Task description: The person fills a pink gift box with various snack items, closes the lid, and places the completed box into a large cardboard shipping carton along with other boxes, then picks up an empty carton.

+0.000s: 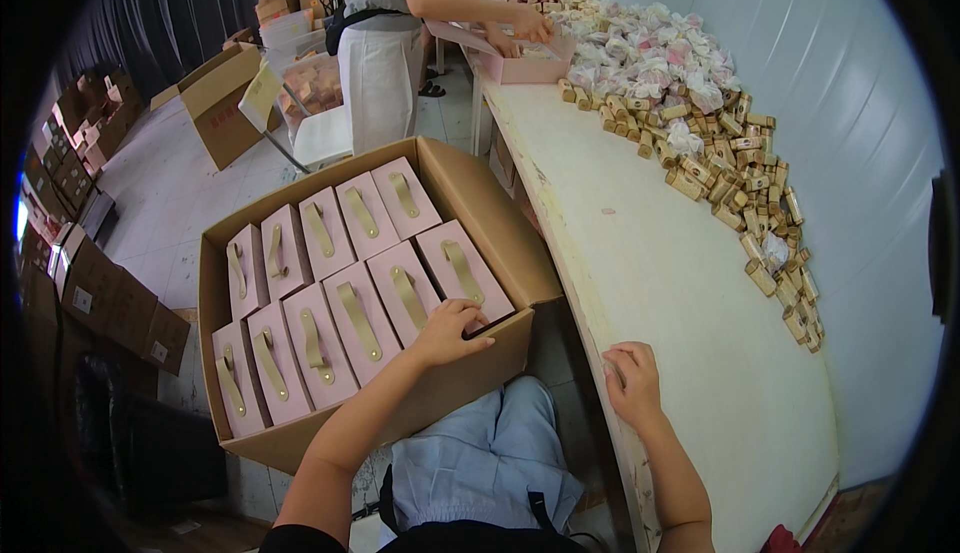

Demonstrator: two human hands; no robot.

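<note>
Left fingers (466,312), half-curled, touch a pink box (465,269).

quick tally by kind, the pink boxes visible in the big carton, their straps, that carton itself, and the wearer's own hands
pink boxes visible in the carton: 11
straps on those boxes: 11
carton holding them: 1
wearer's own hands, left hand and right hand: 2
total: 25
</note>
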